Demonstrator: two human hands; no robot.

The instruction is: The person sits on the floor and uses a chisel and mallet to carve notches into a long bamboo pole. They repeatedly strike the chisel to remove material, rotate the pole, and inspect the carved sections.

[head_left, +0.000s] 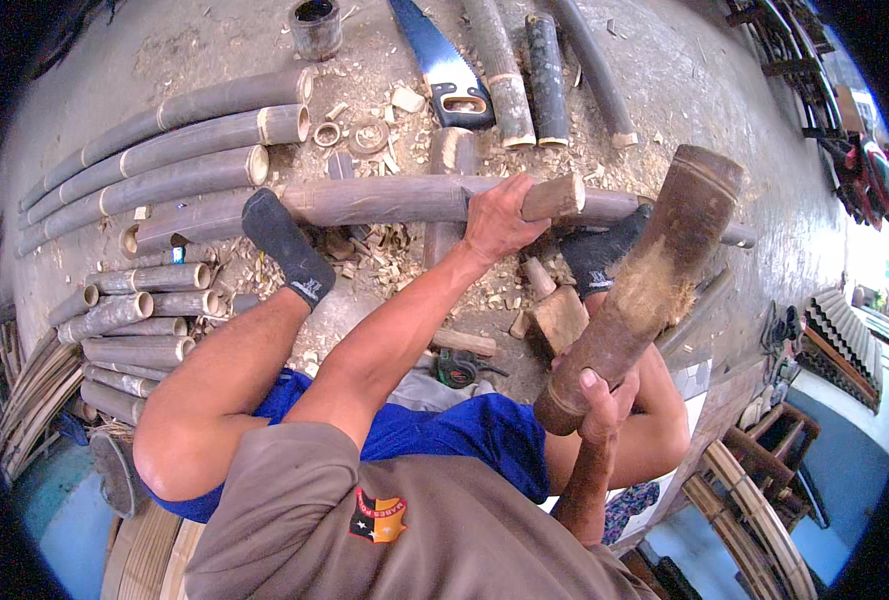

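Observation:
A brown bamboo pole [385, 200] lies crosswise in front of me, with cut openings near its left end. My socked feet [290, 245] rest against it on either side. My left hand [500, 222] is closed round a stout wooden chisel handle [557, 197] above the pole; the blade is hidden from view. In my right hand [605, 400] is a thick bamboo mallet [620, 335], gripped near its lower end and tilted up to the right. Its side is worn and frayed pale. The mallet's upper end is raised, apart from the chisel handle.
Several bamboo poles [165, 165] lie at left, above shorter stacked pieces [140, 350]. A handsaw [445, 75], more poles [545, 80] and a can [315, 30] are at the far side. A tape measure [457, 368] and wooden block [558, 320] lie between my legs among chips.

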